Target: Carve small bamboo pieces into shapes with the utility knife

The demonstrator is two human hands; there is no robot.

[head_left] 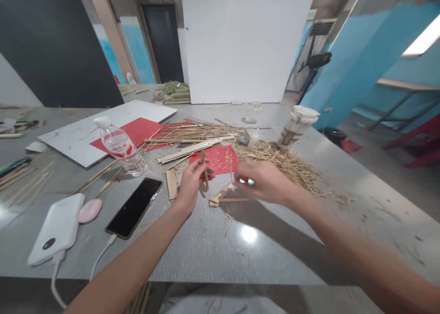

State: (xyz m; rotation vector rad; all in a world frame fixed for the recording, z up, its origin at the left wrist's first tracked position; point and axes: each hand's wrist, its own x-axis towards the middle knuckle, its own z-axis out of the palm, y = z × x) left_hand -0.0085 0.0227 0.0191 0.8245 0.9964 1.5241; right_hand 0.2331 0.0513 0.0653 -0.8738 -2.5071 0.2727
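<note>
Up close, the left hand pinches a thin bamboo strip between thumb and fingertips. It holds the strip nearly upright over the near left corner of the red paper square. The right hand hovers just nearer than that square's right corner. It is smeared in the view, so I cannot tell whether it grips anything, though something pale, perhaps a small tool, shows at its fingertips. Between the two hands, just on the near side of the red paper square, a small frame of flat sticks lies on the desk.

A short flat slat lies left of the square, beside the left hand. Long bamboo slats fan out from the square's far left edge. A heap of dry straw spreads right of the square, and a lidded cup stands beyond the heap. Further left of the square stands a clear water bottle. A dark phone lies left of the square and nearer, with a pink oval thing and a white power bank past it.
</note>
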